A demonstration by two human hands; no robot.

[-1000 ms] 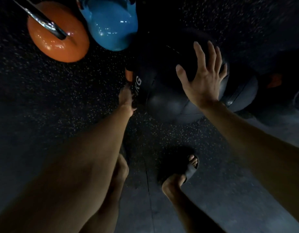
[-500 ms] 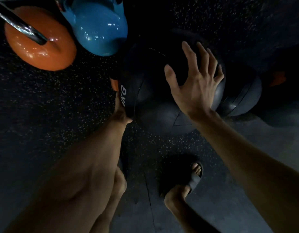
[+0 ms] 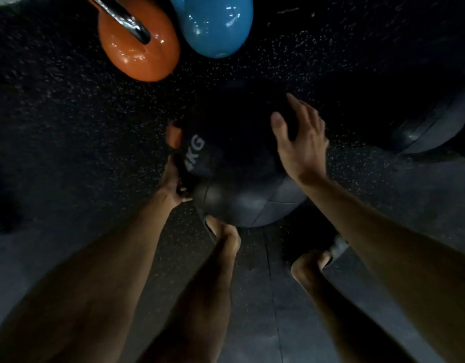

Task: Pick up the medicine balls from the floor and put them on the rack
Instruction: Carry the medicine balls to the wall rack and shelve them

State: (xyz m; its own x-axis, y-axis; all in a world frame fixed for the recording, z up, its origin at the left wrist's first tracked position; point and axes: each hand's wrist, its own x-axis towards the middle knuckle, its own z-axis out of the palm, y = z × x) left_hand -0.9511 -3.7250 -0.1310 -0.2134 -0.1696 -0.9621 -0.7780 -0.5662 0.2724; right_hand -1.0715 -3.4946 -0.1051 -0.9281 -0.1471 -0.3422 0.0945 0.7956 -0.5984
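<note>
A black medicine ball (image 3: pixel 242 179) with white "KG" lettering and an orange patch sits between my two hands, over my feet. My left hand (image 3: pixel 174 176) presses flat against its left side, with most of the fingers hidden behind the ball. My right hand (image 3: pixel 299 142) lies on the ball's upper right with fingers spread and slightly bent over the curve. A second dark medicine ball (image 3: pixel 433 127) rests on the floor at the right edge. No rack is in view.
An orange kettlebell (image 3: pixel 139 48) and a blue kettlebell (image 3: pixel 215 24) stand on the speckled black rubber floor (image 3: pixel 69 113) just beyond the ball, with a chrome bar (image 3: pixel 121 17) crossing over the orange one. My sandalled feet (image 3: pixel 317 260) stand on grey flooring below.
The ball has come toward me between both hands and now covers my left foot. The second ball has drifted to the right edge of the view.
</note>
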